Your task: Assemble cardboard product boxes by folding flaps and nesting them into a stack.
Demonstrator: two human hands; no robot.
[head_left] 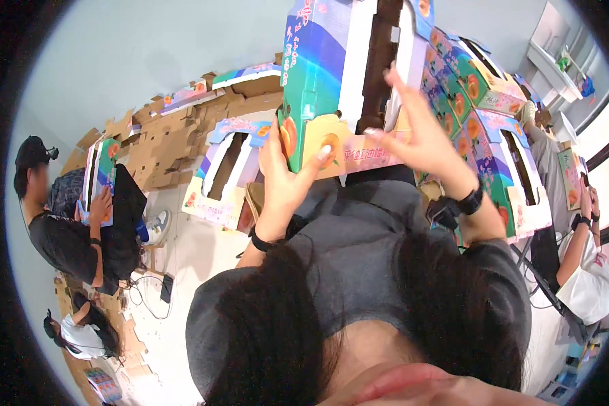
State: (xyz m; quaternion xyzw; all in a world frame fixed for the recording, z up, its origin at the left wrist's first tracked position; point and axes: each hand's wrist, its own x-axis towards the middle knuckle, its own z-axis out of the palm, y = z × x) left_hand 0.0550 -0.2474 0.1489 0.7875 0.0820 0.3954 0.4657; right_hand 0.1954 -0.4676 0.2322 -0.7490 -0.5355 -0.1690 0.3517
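A colourful printed fruit carton [318, 88], blue, green and cream with peach pictures, stands upright in front of me. A long dark slot runs down its white face between the flaps. My left hand [284, 177] grips its lower left corner, thumb on the cream end panel and fingers round the green side. Over the lower right part of the carton is my right hand [423, 139], slightly blurred, its fingers spread. Its index finger points up beside the slot and its thumb lies near the slot's lower end; whether they touch the cardboard I cannot tell.
Another such carton [227, 166] stands to the left, and several more [497, 152] are stacked at the right. Flattened brown cardboard [176, 145] lies along the wall. A person in black [64, 230] holds a carton at the left; another in white [585, 277] handles one at the right.
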